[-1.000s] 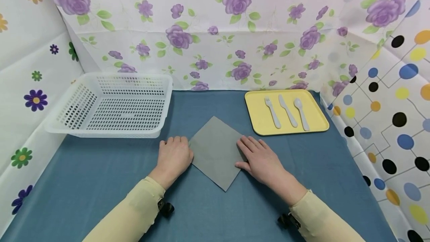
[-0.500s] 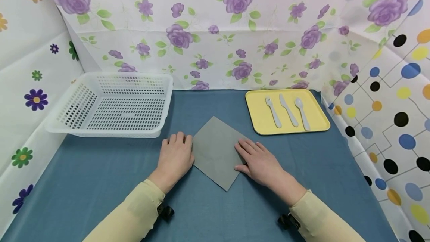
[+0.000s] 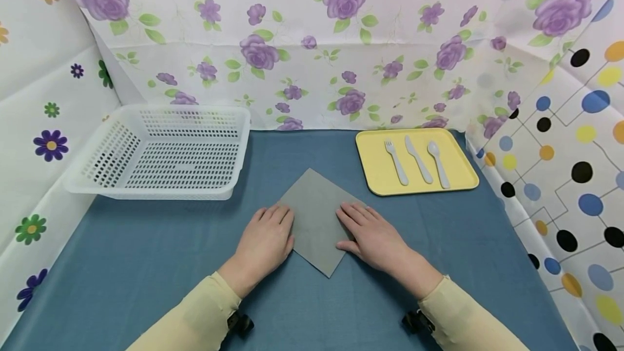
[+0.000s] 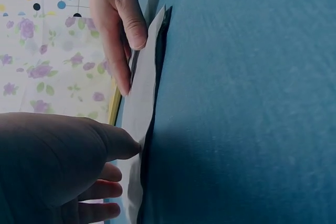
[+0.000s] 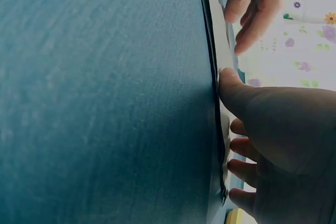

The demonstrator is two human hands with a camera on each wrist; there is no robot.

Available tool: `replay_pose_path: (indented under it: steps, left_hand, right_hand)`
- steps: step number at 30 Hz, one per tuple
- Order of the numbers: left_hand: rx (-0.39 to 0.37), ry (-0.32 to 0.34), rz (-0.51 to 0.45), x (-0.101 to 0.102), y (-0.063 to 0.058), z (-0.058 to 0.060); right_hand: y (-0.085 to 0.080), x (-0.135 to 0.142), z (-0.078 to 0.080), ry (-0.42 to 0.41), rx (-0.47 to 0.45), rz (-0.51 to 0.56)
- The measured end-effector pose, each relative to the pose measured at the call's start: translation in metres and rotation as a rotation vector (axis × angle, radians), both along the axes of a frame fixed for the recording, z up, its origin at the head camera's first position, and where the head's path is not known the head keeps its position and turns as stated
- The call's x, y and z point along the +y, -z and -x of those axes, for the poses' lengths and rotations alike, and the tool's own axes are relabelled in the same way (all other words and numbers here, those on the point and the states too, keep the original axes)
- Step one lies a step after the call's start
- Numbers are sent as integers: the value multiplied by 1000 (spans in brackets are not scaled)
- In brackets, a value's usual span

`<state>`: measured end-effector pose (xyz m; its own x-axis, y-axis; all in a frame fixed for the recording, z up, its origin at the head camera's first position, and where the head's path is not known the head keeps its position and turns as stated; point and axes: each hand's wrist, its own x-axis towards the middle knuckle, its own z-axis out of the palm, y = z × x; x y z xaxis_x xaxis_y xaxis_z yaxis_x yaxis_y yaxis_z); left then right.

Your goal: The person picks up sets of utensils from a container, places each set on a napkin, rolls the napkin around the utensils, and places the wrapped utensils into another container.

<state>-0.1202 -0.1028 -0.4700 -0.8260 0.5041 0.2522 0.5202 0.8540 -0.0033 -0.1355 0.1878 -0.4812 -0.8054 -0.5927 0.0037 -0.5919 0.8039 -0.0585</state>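
Note:
A grey napkin (image 3: 318, 221), square and turned cornerwise, lies flat on the blue cloth in the head view. My left hand (image 3: 267, 240) rests on its left corner, fingers together and pointing away from me. Across from it, my right hand (image 3: 375, 234) lies over the right corner with fingers extended and thumb apart. Both side corners are hidden under the hands. In the left wrist view the napkin (image 4: 143, 98) shows edge-on, slightly wavy, with the left thumb at its near edge. The right wrist view has the right thumb touching the napkin (image 5: 221, 40) along that edge.
A white perforated basket (image 3: 234, 191) stands at the back left. At the back right is a yellow tray (image 3: 375, 177) bearing a fork (image 3: 397, 163), a knife (image 3: 418, 160) and a spoon (image 3: 439, 164). Patterned sheets surround the table (image 3: 161, 242) on three sides.
My left hand has slid right, from beside the left corner onto the napkin. The right hand has shifted slightly left. Tray and basket stay where they were.

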Motion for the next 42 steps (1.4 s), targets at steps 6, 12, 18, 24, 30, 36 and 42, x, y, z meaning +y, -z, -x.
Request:
replay_pose_path:
  steps: [6,12,18,24,30,36,42]
  left_hand:
    - [-63,14,-30,0,1,-3]
    - [-103,21,-58,-3,2,-5]
    - [-117,17,-53,-4,3,-6]
    - [-115,3,-18,-3,6,-8]
    - [-143,-17,-1,0,5,-8]
    - [-166,-29,25,2,6,-9]
    - [-158,-35,49,3,7,-8]
  right_hand:
    - [0,-1,0,-2,-12,6]
    - [1,0,0,-4,-26,11]
    - [2,1,-1,11,-43,17]
    - [5,2,-3,15,-35,9]
    - [7,3,-3,21,-37,12]
    - [8,6,-4,15,-12,39]
    - [6,9,-2,5,50,66]
